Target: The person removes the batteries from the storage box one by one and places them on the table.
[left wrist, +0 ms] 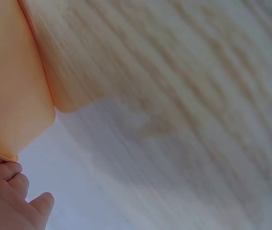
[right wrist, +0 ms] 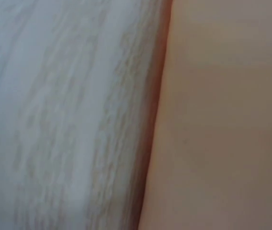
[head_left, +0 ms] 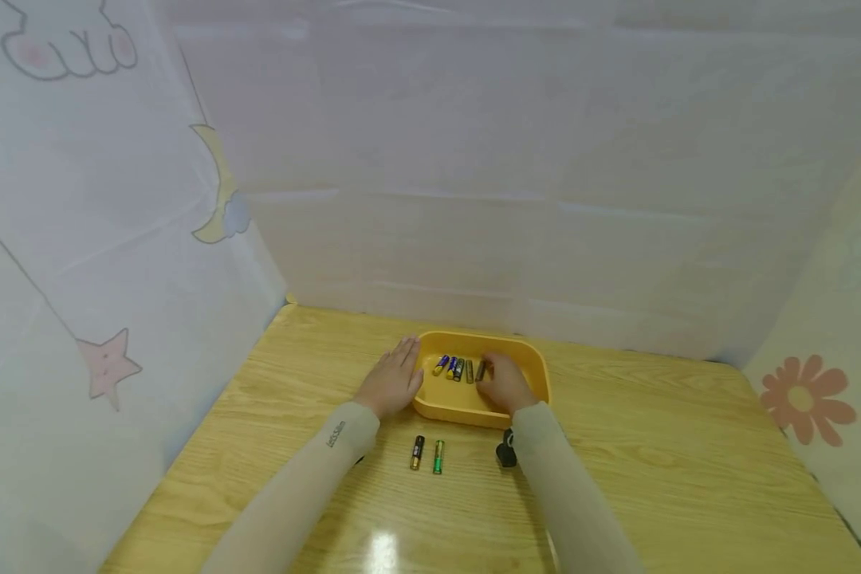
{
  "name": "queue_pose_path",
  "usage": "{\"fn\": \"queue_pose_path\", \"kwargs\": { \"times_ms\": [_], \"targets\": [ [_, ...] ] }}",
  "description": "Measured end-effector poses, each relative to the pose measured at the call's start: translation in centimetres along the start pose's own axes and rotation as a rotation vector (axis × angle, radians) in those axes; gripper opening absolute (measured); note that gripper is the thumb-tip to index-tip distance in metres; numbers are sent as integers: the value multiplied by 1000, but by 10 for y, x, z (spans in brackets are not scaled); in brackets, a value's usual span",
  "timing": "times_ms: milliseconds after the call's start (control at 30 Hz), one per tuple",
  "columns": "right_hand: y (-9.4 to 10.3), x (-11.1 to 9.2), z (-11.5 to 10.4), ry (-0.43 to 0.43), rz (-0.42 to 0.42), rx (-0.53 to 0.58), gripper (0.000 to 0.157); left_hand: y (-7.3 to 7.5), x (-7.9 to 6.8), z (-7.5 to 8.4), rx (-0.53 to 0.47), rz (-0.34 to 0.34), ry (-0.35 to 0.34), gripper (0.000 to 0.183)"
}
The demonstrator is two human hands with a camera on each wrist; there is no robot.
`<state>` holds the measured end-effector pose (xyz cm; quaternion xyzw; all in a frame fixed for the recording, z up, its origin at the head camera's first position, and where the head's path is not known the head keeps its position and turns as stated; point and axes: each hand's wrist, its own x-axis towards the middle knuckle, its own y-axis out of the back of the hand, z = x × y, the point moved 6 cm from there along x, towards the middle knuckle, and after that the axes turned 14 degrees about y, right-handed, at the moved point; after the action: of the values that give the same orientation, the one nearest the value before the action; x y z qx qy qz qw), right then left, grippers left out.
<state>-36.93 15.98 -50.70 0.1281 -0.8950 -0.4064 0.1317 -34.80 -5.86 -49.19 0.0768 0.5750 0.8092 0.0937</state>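
Observation:
A yellow plastic tray (head_left: 450, 415) stands on the wooden table and holds a row of batteries. Two of these are blue and yellow (head_left: 441, 365), beside a black battery (head_left: 459, 369) and a dull brown one (head_left: 469, 371). At the row's right end, my right hand (head_left: 508, 384) reaches over the tray's front rim and pinches a dark battery (head_left: 481, 371) between thumb and fingers. My left hand (head_left: 393, 379) rests along the tray's left rim, fingers extended; the left wrist view shows its fingertips (left wrist: 11, 168) at the rim. The right wrist view shows only tray wall (right wrist: 222, 120) and table.
In front of the tray, a black-and-gold battery (head_left: 418, 453) and a green battery (head_left: 438, 457) lie on the table (head_left: 653, 478). Pale printed sheets (head_left: 430, 239) hang close behind the table and along both sides.

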Motion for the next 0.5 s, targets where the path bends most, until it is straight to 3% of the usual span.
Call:
{"fn": "queue_pose_path", "kwargs": {
  "times_ms": [500],
  "targets": [
    [-2, 2, 0, 26, -25, -66, 55, 0, 0, -1, 0, 7, 6, 62]
  ]
}}
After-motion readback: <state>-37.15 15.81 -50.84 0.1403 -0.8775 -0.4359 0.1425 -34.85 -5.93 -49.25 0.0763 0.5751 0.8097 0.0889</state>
